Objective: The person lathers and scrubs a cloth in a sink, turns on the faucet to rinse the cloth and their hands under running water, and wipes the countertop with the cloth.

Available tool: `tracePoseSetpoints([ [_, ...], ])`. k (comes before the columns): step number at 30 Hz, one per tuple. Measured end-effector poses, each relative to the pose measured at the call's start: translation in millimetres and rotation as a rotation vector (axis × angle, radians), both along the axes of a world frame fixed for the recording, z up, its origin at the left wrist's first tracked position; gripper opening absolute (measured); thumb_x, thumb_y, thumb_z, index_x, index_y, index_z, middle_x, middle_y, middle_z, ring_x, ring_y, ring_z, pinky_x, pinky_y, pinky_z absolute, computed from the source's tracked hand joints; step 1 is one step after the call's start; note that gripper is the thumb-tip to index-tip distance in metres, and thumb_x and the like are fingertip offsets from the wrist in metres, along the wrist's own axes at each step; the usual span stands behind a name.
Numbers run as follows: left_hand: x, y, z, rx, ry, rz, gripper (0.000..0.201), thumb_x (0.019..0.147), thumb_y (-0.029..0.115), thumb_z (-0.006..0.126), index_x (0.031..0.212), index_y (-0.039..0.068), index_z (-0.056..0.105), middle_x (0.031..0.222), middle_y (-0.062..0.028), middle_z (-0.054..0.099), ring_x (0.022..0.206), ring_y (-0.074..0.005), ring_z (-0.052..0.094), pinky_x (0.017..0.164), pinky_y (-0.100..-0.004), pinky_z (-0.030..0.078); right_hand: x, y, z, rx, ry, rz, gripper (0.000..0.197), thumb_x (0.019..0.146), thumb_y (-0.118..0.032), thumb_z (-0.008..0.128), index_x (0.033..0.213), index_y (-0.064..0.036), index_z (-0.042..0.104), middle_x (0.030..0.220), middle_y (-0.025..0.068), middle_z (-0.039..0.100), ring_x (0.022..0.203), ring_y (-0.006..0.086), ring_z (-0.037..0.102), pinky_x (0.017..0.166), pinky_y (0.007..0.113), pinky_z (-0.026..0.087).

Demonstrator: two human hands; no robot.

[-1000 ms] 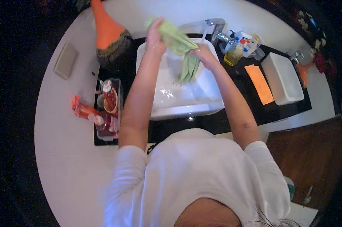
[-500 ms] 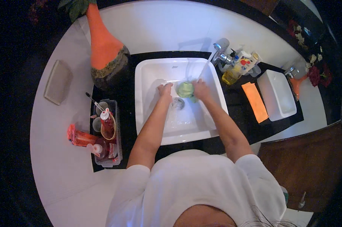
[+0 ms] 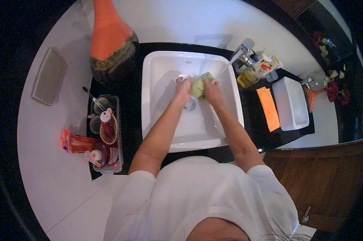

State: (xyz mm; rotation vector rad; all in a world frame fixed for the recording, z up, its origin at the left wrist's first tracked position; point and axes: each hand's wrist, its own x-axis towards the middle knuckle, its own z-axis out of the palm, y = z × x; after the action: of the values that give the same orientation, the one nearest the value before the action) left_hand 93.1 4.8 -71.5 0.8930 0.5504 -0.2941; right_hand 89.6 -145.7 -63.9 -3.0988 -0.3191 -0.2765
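Note:
Inside the white sink basin (image 3: 181,138), a wet, light green cloth (image 3: 196,88) is bunched up between my two hands. My left hand (image 3: 183,88) grips its left side, fingers curled. On the other side my right hand (image 3: 212,90) is closed round the cloth, with a bit of it poking out above the fingers. Water runs from the chrome faucet (image 3: 242,50) at the basin's back right and falls close to my right hand. Just below the cloth shows the drain (image 3: 190,105), partly covered by my left hand and the cloth.
On the black counter to the left are a large orange-and-dark vase (image 3: 111,48) and a clear basket (image 3: 119,154) of toiletries. Rightward stand bottles (image 3: 249,77), a folded orange cloth (image 3: 268,109) and a white rectangular container (image 3: 290,104). A brown wooden door (image 3: 310,172) is at lower right.
My left hand has moved right and up from beside the drain and taken hold of the green cloth. The cloth is now squeezed into a tighter bunch. The view has shifted slightly.

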Motion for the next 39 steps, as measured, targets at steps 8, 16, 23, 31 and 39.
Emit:
tracePoseSetpoints([
  [8,17,-41,0,0.63,-0.595,-0.176,0.06,0.083,0.05,0.042,0.12,0.003,0.046,0.113,-0.0175,0.053,0.103,-0.0246,0.052,0.088,-0.0361,0.039,-6,-10,112,1.41,0.524,-0.117,0.038,0.072,0.008,0.043,0.108,0.0002,0.052,0.091,0.0099,0.058,0.086,0.0198,0.059,0.07,0.032,0.051],
  [16,-2,-55,36,-0.588,-0.248,-0.463,0.07,0.08,0.065,0.036,0.12,0.01,0.049,0.117,-0.0107,0.053,0.108,-0.0245,0.051,0.093,-0.041,0.038,6,-14,123,1.975,0.158,-0.26,0.03,0.074,0.005,0.043,0.103,0.0002,0.051,0.088,0.0106,0.058,0.075,0.0226,0.059,0.064,0.034,0.051],
  [23,-7,-49,43,-1.106,-0.278,-0.347,0.068,0.081,0.061,0.034,0.124,0.009,0.045,0.125,-0.0141,0.047,0.116,-0.0322,0.042,0.099,-0.0511,0.028,-9,-20,91,1.914,-0.119,-0.163,0.041,0.073,0.009,0.048,0.112,-0.0025,0.042,0.1,0.0105,0.053,0.088,0.0215,0.056,0.071,0.031,0.049],
  [31,10,-51,34,-0.71,-0.214,-0.39,0.035,0.084,0.038,0.046,0.093,0.007,0.058,0.091,-0.0126,0.061,0.084,-0.0282,0.06,0.082,-0.044,0.046,-96,-13,81,2.274,0.992,-0.752,0.053,0.082,-0.027,0.052,0.127,-0.0069,0.033,0.123,0.0119,0.04,0.113,0.0326,0.043,0.087,0.059,0.037],
  [39,4,-51,54,-0.663,-0.304,-0.203,0.03,0.082,0.036,0.051,0.088,0.007,0.058,0.086,-0.0102,0.062,0.08,-0.0261,0.061,0.075,-0.0408,0.049,-13,-32,53,2.322,0.2,-0.344,0.032,0.081,-0.016,0.05,0.112,-0.0071,0.049,0.099,0.0107,0.054,0.09,0.0272,0.056,0.082,0.043,0.046],
])
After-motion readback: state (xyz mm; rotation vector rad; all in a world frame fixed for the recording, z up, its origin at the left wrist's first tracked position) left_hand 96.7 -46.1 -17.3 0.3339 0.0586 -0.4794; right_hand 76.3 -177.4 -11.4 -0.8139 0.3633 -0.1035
